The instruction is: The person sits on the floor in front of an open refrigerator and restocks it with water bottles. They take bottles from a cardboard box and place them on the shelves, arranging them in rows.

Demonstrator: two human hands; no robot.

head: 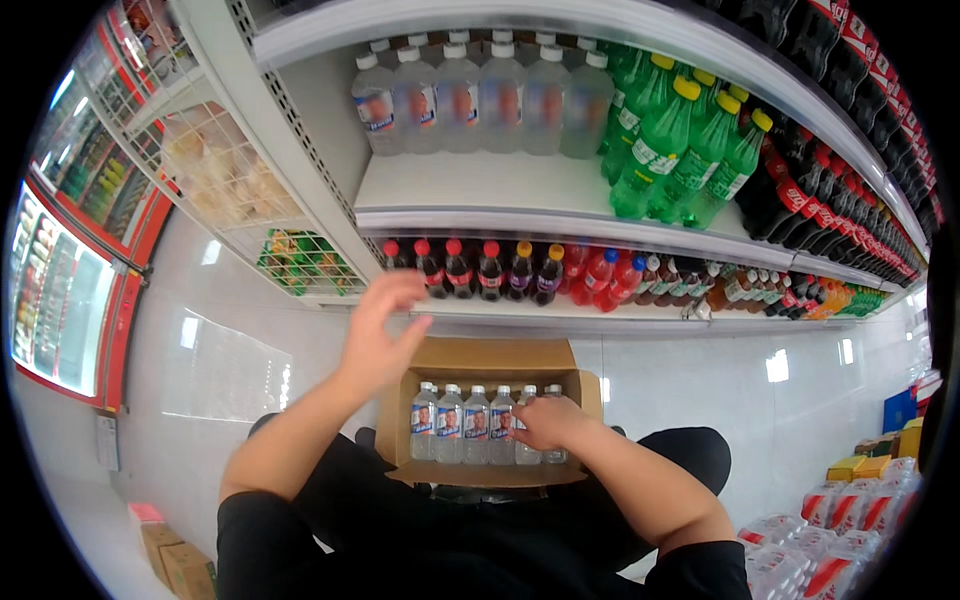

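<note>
An opened cardboard box (491, 474) sits before me between my knees, its flaps folded outward. Inside stand clear plastic bottles (476, 420) with white caps and blue-and-white labels that bear a picture of a person. My right hand (553, 422) reaches over the bottles at the box's right side and covers part of one; whether its fingers grip a bottle is hidden. Up and to the left, my left hand (386, 330) hovers in front of the lower shelf, slightly blurred, with fingers apart and nothing in it. Matching white-capped bottles (459, 97) stand in rows on the shelf above.
Green soda bottles (660, 150) with yellow caps flank that shelf's right part; cola bottles (817, 195) continue beyond. The lower shelf holds small drink bottles (491, 271). A wire rack (217, 165) borders the left. Shrink-wrapped bottle packs (810, 547) lie on the floor at right.
</note>
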